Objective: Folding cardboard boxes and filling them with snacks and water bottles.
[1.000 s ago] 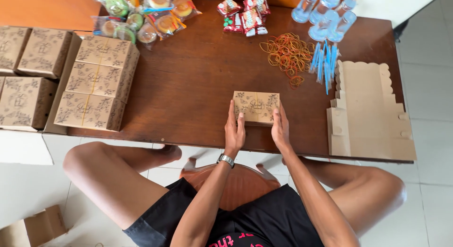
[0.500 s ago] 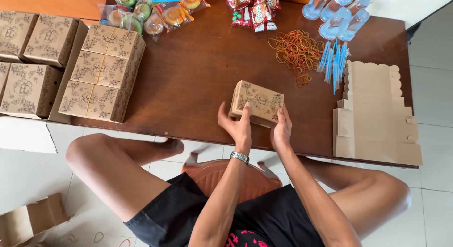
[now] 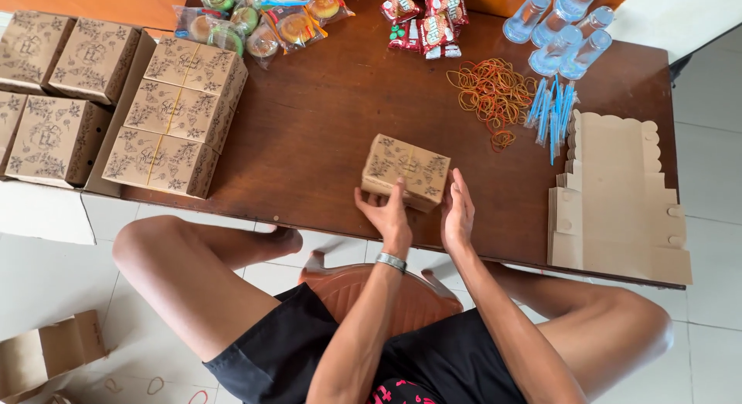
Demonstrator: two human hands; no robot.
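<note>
Box: a closed brown cardboard box [image 3: 406, 171] with a dark floral print sits on the table [image 3: 325, 134], near its front edge and straight ahead of me; one end looks slightly lifted, but I cannot tell for sure.
Long axis: it runs left to right across my view, the right end turned a little toward me.
Left hand: my left hand [image 3: 386, 212] is at the box's near long side, thumb and fingers curled up against the wall, a grip on the near edge; a metal watch band is on that wrist.
Right hand: my right hand [image 3: 457, 212] stands flat and open at the box's right near corner, palm facing the box, fingers straight, holding nothing.
Which way it lies: the box is just beyond both hands, away from my body; the left hand is the closer one, already touching.
Left of the box: a stack of matching printed boxes [image 3: 174, 114] at the table's left end, more beside it.
Far edge: wrapped snacks [image 3: 263, 22], small red packets [image 3: 427, 19], clear water cups [image 3: 560, 33].
Right of the box: a heap of rubber bands [image 3: 491, 91], blue straws [image 3: 553, 110], then flat unfolded box blanks [image 3: 618, 195], all well apart from my hands.
</note>
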